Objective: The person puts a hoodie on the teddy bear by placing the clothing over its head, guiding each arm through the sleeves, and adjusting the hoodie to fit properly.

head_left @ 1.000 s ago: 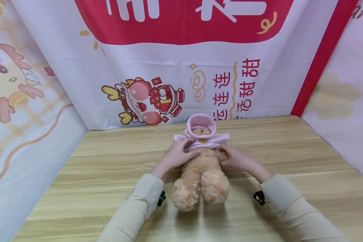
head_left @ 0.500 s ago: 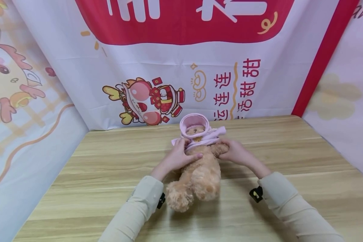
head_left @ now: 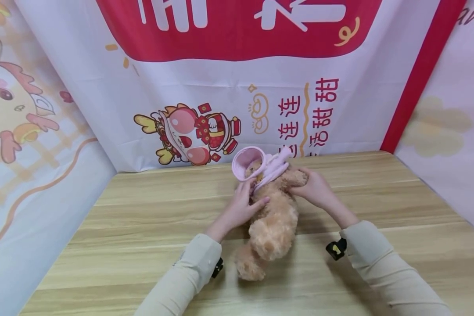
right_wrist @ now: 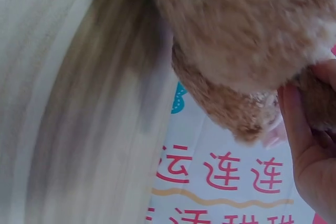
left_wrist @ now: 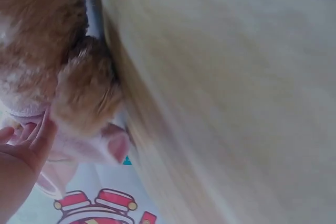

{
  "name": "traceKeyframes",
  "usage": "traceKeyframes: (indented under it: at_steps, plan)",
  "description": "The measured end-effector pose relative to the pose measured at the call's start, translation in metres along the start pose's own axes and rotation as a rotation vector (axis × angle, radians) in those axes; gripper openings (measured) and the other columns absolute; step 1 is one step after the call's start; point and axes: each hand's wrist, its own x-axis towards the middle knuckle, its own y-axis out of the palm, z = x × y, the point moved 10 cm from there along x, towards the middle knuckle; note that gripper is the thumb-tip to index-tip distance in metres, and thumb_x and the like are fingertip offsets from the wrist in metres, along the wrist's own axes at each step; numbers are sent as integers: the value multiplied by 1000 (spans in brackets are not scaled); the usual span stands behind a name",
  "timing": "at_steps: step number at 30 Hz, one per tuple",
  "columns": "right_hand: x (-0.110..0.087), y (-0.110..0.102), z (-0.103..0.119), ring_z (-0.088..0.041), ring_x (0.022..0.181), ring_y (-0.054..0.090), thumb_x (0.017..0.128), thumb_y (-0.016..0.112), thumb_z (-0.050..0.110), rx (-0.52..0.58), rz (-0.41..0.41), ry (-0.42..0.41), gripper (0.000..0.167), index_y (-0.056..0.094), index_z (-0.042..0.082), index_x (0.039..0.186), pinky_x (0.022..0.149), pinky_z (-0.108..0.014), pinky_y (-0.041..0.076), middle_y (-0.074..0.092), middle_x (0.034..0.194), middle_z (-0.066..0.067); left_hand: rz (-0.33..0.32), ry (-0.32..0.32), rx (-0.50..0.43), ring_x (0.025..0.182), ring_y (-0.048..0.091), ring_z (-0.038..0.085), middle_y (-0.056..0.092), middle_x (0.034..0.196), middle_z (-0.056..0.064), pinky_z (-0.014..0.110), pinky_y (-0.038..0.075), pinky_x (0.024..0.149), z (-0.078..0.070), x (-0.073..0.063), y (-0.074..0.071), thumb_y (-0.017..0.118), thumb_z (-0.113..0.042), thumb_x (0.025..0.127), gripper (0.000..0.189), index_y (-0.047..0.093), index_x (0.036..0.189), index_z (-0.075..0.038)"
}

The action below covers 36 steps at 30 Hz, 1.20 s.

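1. Gripping the bear's arm [head_left: 294, 178], the right hand [head_left: 317, 189] has thumb and fingers closed narrowly round the brown fur, as the right wrist view also shows.
2. The left hand [head_left: 240, 211] has a wider hold on the other side of the bear [head_left: 275, 224]: the thumb lies across its belly, and the fingers reach to the edge of the pink top [head_left: 275, 167].
3. The bear is between the two hands, above the middle of the table [head_left: 142, 237], its head towards the backdrop [head_left: 217, 87] and its feet towards the person. Its body is turned at a slant; I cannot tell how much of it touches the wood.
4. The pink top is bunched around the bear's upper body. Its wide round opening [head_left: 240, 164] stands around the face and hides part of it, and one sleeve [head_left: 285, 154] sticks up towards the backdrop.
5. Both of the person's arms wear pale shirt cuffs [head_left: 205, 254], with a small black device [head_left: 335, 249] beside each cuff.
6. The backdrop is white with a red panel, a cartoon figure [head_left: 185, 134] and red writing [head_left: 288, 118] turned sideways. A printed cloth [head_left: 59, 175] hangs to the left of the table.
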Motion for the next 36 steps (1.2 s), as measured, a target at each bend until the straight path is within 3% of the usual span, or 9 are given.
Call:
traceKeyframes:
  at_steps: [6, 14, 16, 20, 24, 28, 33, 36]
  plan:
    - [0, -14, 17, -37, 103, 62, 77, 74, 6, 41, -54, -70, 46, 59, -4, 119, 92, -48, 51, 65, 113, -26, 26, -14, -38, 135, 40, 35, 33, 148, 23, 49, 33, 113, -5, 6, 6, 61, -37, 92, 71, 29, 146, -5]
    - [4, -11, 27, -32, 103, 61, 78, 74, 12, 25, -31, -88, 39, 63, 2, 114, 91, -43, 50, 66, 112, -20, 91, -2, -95, 122, 55, 31, 46, 140, 20, 44, 42, 106, -5, 10, 12, 60, -30, 94, 64, 32, 143, -2]
    - [5, -7, 25, -33, 103, 62, 78, 73, 11, 30, -14, -87, 41, 62, 2, 116, 91, -44, 50, 66, 113, -21, 77, 7, -90, 116, 58, 30, 53, 132, 19, 43, 46, 102, -4, 10, 6, 60, -28, 94, 57, 38, 139, -1]
    - [7, 5, 26, -40, 110, 60, 84, 66, 3, 97, 53, -113, 44, 53, -5, 125, 95, -47, 50, 61, 120, -28, -11, 38, -93, 106, 61, 28, 58, 122, 17, 43, 51, 93, -10, 10, -17, 62, -27, 92, 54, 44, 136, -3]
    - [6, 19, 34, -47, 116, 55, 87, 57, -8, 216, 132, -162, 42, 46, -14, 127, 99, -49, 48, 55, 124, -35, -109, 127, -98, 110, 57, 30, 50, 131, 18, 45, 52, 90, -30, 10, -41, 62, -26, 92, 54, 44, 139, -6]
    - [7, 25, 37, -45, 114, 56, 89, 60, -2, 183, 112, -162, 35, 50, -13, 121, 99, -50, 48, 55, 121, -33, -144, 192, 18, 116, 54, 30, 51, 134, 16, 47, 50, 93, -47, 12, -50, 61, -28, 93, 44, 54, 132, -10]
    - [4, 27, 30, -36, 102, 61, 92, 62, 18, 9, 84, -118, 32, 59, -5, 113, 91, -47, 51, 61, 113, -25, -141, 132, 167, 102, 58, 25, 62, 117, 11, 42, 50, 87, -46, 17, -52, 63, -26, 92, 27, 64, 112, -9]
    - [0, 31, 24, -37, 111, 59, 93, 61, 22, 32, 147, -112, 37, 56, -3, 120, 96, -48, 49, 60, 121, -24, -137, 93, 195, 92, 58, 23, 63, 109, 10, 39, 50, 79, -40, 17, -56, 68, -21, 88, 21, 63, 103, -7]
